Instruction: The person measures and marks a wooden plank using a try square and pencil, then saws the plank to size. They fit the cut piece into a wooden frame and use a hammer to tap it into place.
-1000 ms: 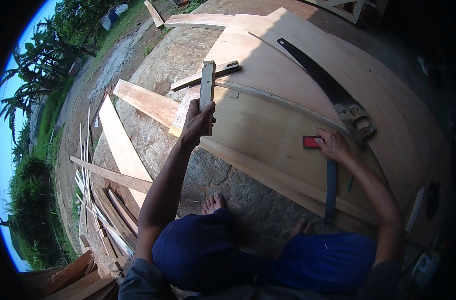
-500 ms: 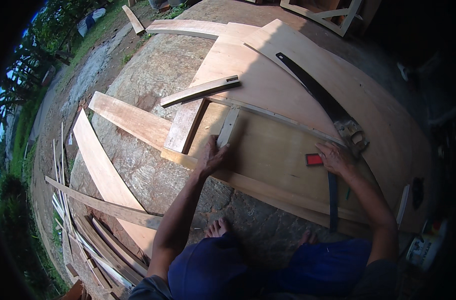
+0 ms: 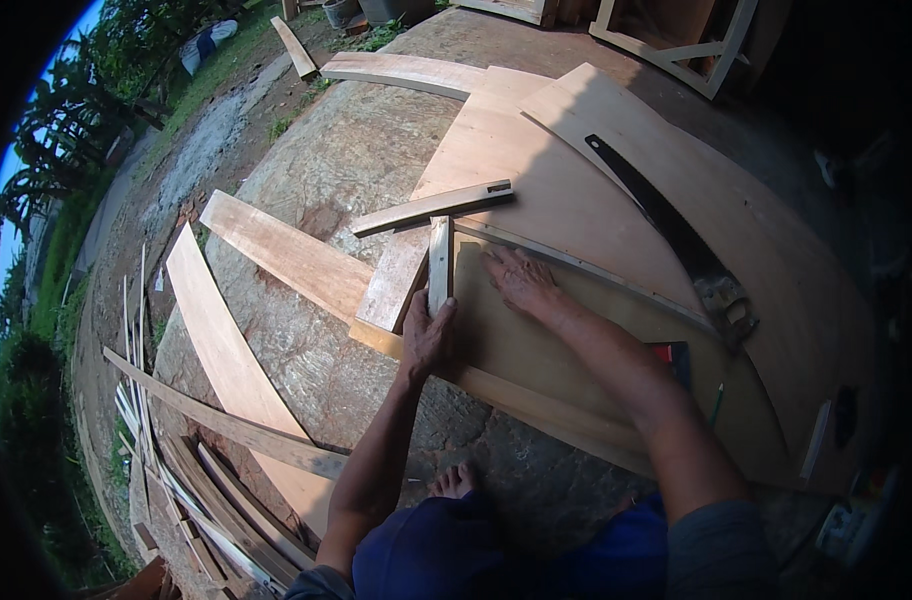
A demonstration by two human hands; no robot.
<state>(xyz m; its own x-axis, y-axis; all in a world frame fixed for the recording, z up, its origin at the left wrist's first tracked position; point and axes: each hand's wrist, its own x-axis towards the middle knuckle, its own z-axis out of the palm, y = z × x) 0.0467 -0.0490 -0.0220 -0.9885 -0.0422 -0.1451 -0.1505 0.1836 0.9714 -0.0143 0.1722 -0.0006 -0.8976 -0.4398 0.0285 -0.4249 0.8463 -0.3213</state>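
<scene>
My left hand [image 3: 429,338] is closed around the near end of a short wooden strip [image 3: 441,262], which lies across the left end of a framed plywood panel [image 3: 496,352]. A thick wooden block [image 3: 396,278] is just left of the strip. My right hand [image 3: 524,284] rests on the panel to the right of the strip, its fingers stretched out and holding nothing. Under my right forearm, a try square with a red and black handle [image 3: 673,358] is partly hidden. A green pencil [image 3: 717,405] lies to its right.
A handsaw [image 3: 661,220] lies on plywood sheets [image 3: 516,135] beyond the panel. A notched wooden strip [image 3: 431,208] sits near the panel's far left corner. Boards [image 3: 241,350] and long thin strips [image 3: 141,400] lie on the left. A white container [image 3: 844,528] stands at lower right.
My left hand has moved the short strip leftward on the panel, closer to the block. My right hand has left the try square and reached left across the panel. The whole view has shifted slightly.
</scene>
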